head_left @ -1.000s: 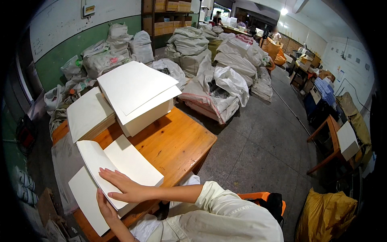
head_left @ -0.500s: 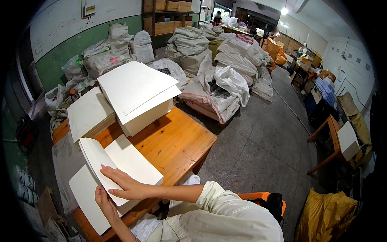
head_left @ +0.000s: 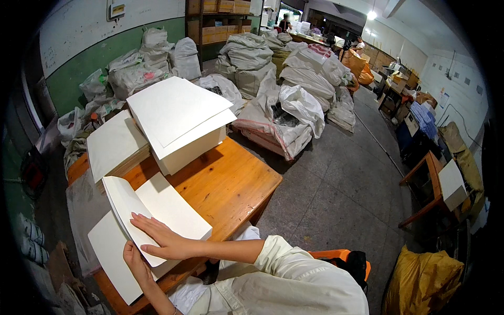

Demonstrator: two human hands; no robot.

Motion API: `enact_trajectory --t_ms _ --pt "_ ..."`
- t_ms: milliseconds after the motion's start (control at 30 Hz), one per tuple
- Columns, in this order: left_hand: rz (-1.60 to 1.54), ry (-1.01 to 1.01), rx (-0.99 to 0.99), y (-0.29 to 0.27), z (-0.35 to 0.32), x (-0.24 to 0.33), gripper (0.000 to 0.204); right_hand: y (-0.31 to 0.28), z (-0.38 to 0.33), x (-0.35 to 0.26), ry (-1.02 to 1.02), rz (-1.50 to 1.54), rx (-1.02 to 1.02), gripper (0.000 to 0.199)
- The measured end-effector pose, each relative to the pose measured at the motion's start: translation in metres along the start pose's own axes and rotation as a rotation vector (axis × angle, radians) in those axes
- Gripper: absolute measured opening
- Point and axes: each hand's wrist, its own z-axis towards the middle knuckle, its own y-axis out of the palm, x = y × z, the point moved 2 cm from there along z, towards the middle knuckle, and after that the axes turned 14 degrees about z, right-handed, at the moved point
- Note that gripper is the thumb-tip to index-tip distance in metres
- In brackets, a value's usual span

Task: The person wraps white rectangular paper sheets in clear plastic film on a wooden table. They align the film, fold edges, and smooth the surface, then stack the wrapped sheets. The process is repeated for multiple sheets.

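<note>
On the near end of a wooden table (head_left: 236, 181), a stack of large white paper sheets (head_left: 176, 207) lies with its left part lifted into a curved flap (head_left: 123, 202). My left hand (head_left: 137, 265) pinches the lower left edge of this flap, its thumb on top. Flat on the flap's inner face rests my right hand (head_left: 160, 236), fingers stretched out together. Another white sheet (head_left: 118, 262) lies under and left of my left hand, reaching the table's near edge. How many sheets are in the flap, I cannot tell.
Behind the flap stand a tall stack of white paper (head_left: 181, 113) and a lower cream-coloured stack (head_left: 115, 144). Full woven sacks (head_left: 247, 63) crowd the floor beyond the table. A wooden stool (head_left: 428, 184) and a yellow sack (head_left: 425, 283) are at the right.
Both hands keep their places on the paper, and the flap looks the same. The whole view has shifted very slightly.
</note>
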Motion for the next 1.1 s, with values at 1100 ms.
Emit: enact_trajectory --t_ms 1100 --pt "-0.041 0.023 -0.041 -0.001 -0.011 0.002 0.059 0.011 -0.003 -0.002 -0.046 -0.152 0.022 0.068"
